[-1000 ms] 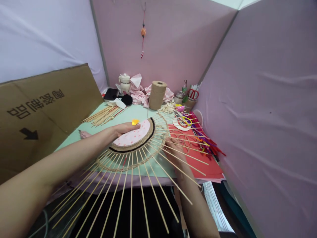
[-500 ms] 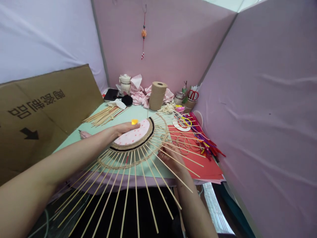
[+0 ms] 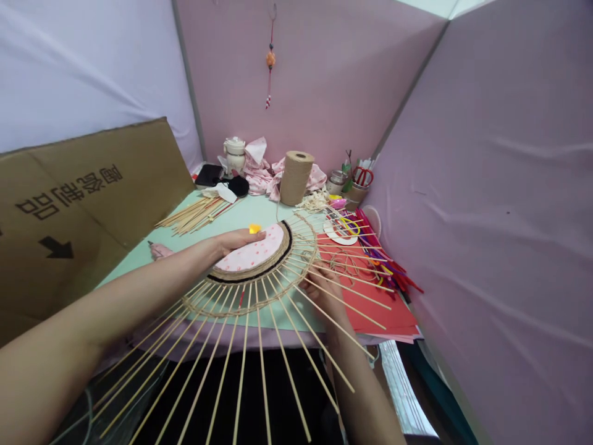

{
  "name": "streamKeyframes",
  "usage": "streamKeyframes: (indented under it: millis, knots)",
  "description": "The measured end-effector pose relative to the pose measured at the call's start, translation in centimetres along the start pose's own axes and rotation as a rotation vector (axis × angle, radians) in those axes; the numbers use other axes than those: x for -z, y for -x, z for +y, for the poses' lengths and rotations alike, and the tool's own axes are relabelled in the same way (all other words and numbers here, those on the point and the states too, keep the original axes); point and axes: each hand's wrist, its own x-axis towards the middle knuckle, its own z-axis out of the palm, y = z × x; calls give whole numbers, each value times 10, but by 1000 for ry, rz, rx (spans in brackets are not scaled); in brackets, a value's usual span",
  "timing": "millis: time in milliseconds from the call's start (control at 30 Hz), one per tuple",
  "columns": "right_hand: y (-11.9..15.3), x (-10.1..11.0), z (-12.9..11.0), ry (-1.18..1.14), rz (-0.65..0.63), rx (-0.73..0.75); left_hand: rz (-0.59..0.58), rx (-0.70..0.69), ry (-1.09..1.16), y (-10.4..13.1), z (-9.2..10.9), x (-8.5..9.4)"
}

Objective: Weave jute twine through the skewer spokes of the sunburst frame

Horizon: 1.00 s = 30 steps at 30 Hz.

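A round woven piece with a pink dotted centre, a black ring and twine bands is held up over the table, its long thin wooden sticks fanning outward. My left hand grips its far left edge, thumb on top of the dotted centre and the other fingers mostly hidden. At the outer ring of twine, on the right, my right hand has its fingers pinched together under the sticks, seemingly on the twine. Loose twine trails in loops beside that hand over red sheets.
Behind stands a big twine spool, near a bundle of sticks and a lidded cup. Coloured pipe cleaners and red-handled scissors are to the right. A glue gun lies left, by a cardboard panel.
The woven piece has shifted slightly right, its sticks swinging the same way. My right hand has moved a little up and right along the twine ring. My left hand keeps its hold.
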Motion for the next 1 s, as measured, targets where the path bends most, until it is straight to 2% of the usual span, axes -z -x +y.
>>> streamKeyframes:
  millis: [100,167,300,500,700,767,900,1000]
  knots:
    - [-2,2,-4,-373,-3,-150,-2,-3,12,-3,-1,1]
    - [-5,4,-3,-465,18,-225,-10,2,18,-5,-1,1]
    - [-8,3,-1,-452,43,-280,-33,21,27,-8,-4,1]
    - [-10,-1,-3,-447,58,-257,-55,49,32,-13,-10,4]
    - [-6,2,1,-466,71,-223,77,36,102,-12,-6,9]
    - [-1,1,2,-417,116,-136,89,26,128,-11,-3,7]
    - [4,-5,4,-253,326,205,74,31,136,-13,0,-1]
    - [4,-8,3,-185,321,335,78,43,140,-17,-2,-4]
